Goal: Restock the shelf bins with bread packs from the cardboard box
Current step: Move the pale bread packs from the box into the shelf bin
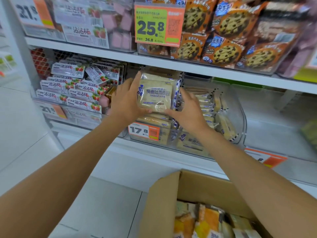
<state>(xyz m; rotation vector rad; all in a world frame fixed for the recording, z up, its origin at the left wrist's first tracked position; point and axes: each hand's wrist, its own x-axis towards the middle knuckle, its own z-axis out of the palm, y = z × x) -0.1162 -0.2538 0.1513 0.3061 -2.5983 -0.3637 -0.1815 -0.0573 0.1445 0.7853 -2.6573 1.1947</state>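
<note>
A clear-wrapped bread pack (156, 95) with blue print stands upright on a pile of like packs in a clear shelf bin (240, 121) on the middle shelf. My left hand (127, 98) grips its left edge, thumb under its lower corner. My right hand (187, 107) holds its lower right edge. The open cardboard box (164, 200) sits below at the bottom right, with several bread packs (205, 220) inside.
Left of the bread bin lies a bin of strawberry snack cups (72, 90). The shelf above holds cookie bags (228, 31) and a 25.8 price tag (154, 24). A 17.8 tag (144, 131) hangs on the bread bin's front. White floor tiles spread at the lower left.
</note>
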